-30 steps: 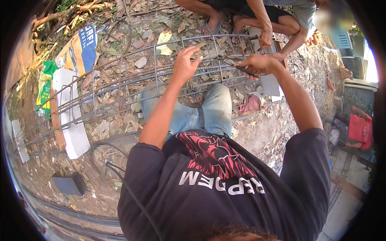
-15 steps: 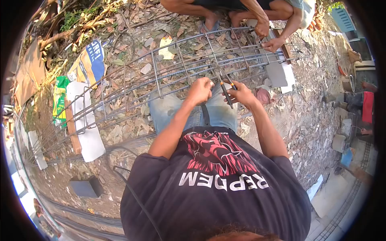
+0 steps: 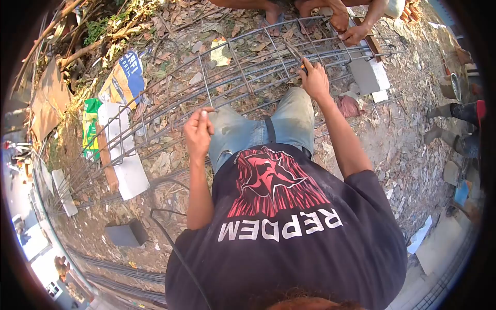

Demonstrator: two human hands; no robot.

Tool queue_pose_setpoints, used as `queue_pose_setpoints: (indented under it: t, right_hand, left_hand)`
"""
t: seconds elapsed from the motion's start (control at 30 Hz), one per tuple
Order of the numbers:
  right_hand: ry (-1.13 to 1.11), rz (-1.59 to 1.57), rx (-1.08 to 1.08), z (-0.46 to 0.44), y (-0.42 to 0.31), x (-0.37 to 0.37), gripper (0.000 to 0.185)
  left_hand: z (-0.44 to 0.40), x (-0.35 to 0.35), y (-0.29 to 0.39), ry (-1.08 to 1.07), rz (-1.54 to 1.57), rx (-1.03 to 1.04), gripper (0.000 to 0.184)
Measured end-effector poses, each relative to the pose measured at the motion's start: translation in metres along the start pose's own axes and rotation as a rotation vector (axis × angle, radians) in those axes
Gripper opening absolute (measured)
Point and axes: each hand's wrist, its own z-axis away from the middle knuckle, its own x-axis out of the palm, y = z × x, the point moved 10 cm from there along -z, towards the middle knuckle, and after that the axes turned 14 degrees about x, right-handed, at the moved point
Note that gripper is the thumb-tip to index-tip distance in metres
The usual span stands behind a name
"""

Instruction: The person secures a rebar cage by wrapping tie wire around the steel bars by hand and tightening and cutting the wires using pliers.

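While the right hand (image 3: 314,81) grips the pliers (image 3: 296,55) over the cage (image 3: 204,77), upper centre, the left hand (image 3: 198,132) curls left of centre, contents unclear.

Left forearm (image 3: 199,186) ran nearly straight away from the torso (image 3: 284,222); left hand (image 3: 197,133) partly curled, index finger (image 3: 202,110) angled inward. Right arm (image 3: 347,139) reached farther, slanting inward, its elbow slightly bent, with right hand (image 3: 314,81) closed in a grip.
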Motion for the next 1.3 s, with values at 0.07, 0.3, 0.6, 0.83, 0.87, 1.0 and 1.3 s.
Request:
queue_pose_setpoints:
  t: [0.07,0.3,0.6,0.83,0.87,1.0,1.3]
  right_hand:
    - [0.215,-0.001,-0.152,0.016,-0.030,-0.029,0.049]
    - [-0.642,-1.478,0.537,0.139,-0.110,-0.010,0.040]
    - [-0.136,-0.169,-0.155,0.159,-0.156,-0.124,0.021]
    - [-0.324,-0.180,-0.121,0.184,-0.152,-0.096,0.015]
    - [-0.339,-0.218,-0.150,0.190,-0.154,-0.103,0.015]
    - [-0.392,-0.408,-0.214,0.206,-0.146,-0.111,0.016]
    - [-0.849,-0.679,-0.057,0.232,-0.116,-0.073,0.023]
  left_hand:
    - [0.022,0.032,-0.008,-0.062,0.044,0.019,0.031]
    - [0.044,0.106,0.014,-0.542,-0.153,0.114,0.028]
    - [0.039,0.101,0.090,-0.422,0.096,0.300,0.047]
    - [0.064,0.095,0.068,-0.512,0.033,0.076,0.034]
    - [0.071,0.098,0.057,-0.533,0.057,0.014,0.032]
    - [0.080,0.108,0.026,-0.580,0.171,-0.103,0.032]
    - [0.090,0.103,0.017,-0.869,0.197,-0.215,0.034]
